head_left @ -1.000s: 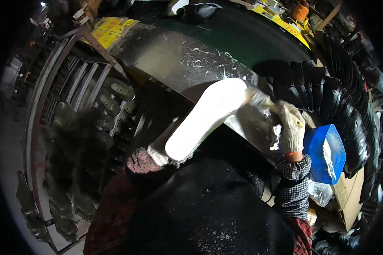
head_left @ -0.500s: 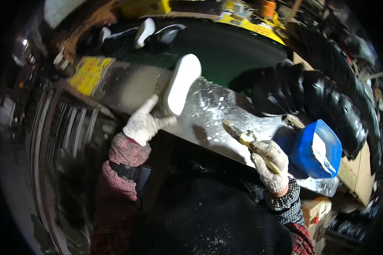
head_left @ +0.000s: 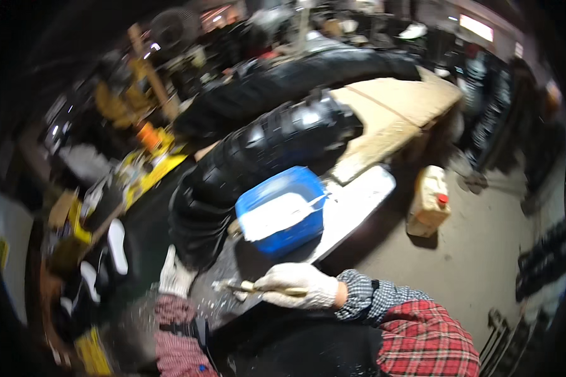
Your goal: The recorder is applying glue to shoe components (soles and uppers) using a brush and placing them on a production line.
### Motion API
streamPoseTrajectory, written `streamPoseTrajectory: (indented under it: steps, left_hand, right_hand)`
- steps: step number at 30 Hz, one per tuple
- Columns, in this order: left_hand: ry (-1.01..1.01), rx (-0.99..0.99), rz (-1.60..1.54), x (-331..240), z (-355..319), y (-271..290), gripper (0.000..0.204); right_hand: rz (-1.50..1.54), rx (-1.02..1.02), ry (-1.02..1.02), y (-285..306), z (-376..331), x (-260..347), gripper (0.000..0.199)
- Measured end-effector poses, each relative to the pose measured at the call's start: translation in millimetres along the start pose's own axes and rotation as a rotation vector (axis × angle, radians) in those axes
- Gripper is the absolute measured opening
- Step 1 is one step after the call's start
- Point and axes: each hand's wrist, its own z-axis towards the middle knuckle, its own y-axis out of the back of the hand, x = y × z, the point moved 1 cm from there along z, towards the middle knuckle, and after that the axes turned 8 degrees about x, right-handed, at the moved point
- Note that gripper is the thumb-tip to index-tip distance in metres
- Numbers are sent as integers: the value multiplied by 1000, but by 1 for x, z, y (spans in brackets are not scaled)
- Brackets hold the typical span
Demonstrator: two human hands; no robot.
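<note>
The fisheye camera is looking down and outward from the person's head, catching the left hand and right hand at close range, while its wide field is reaching across the floor to a bright, blurred panel, possibly a window, far off.

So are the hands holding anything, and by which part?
The right hand holds a brush by its handle. The left hand is by the black stack; whether it grips anything can't be told.

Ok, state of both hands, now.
Left hand: beside the stacked black pieces; open or closed cannot be told.
Right hand: closed, holding a paintbrush.
</note>
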Motion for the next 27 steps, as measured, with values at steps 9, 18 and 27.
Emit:
streamPoseTrajectory:
  steps: [9, 18, 27]
  left_hand:
    - [-247, -200, -41, -116, -87, -138, 30]
    - [1, -78, 1353, -196, -229, -107, 43]
    - [-431, -370, 1502, -153, -235, -52, 57]
  right_hand:
    - [-44, -149, 4, 39, -42, 3, 23]
    - [-373, -354, -38, 130, 19, 7, 18]
    - [-610, -463, -284, 124, 38, -29, 28]
